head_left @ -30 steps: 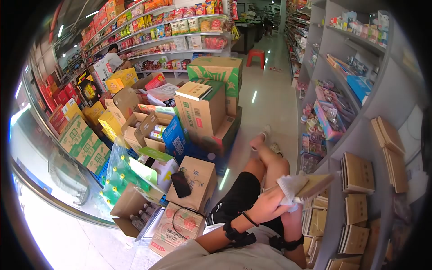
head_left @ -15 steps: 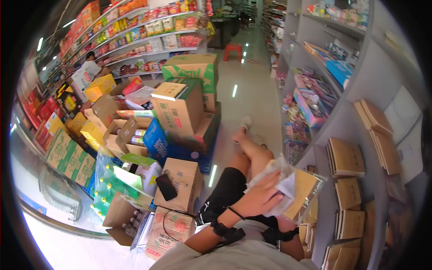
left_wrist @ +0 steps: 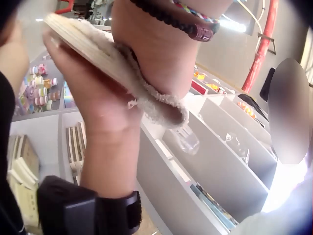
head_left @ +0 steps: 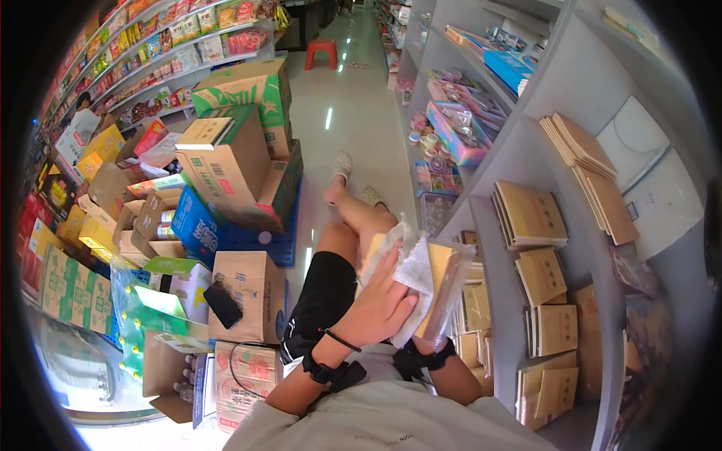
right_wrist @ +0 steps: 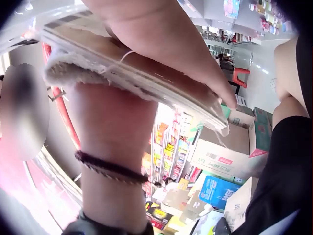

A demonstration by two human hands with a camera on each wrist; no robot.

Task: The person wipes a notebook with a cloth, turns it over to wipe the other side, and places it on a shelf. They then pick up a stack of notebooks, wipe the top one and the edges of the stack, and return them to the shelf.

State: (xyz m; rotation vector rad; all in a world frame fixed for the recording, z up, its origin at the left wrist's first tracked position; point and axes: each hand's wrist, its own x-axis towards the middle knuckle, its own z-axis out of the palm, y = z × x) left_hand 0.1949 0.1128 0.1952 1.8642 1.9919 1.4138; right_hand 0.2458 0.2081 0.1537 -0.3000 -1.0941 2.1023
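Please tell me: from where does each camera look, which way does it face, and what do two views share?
Head: worn on the head, facing forward and down at the left hand, pale cloth and brown booklet; shirt and legs show.
Left wrist: facing that hand's work; both the left hand and right hand show, with shelves behind.
Right wrist: facing its hand's work; both hands and part of the legs show.
Shared: the head and right wrist views both show the red stool.

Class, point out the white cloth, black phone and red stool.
White cloth [head_left: 415, 269]: head view, middle of visible fabric.
Black phone [head_left: 223, 304]: head view, middle of upper face.
Red stool [head_left: 322, 45]: head view, its seat.
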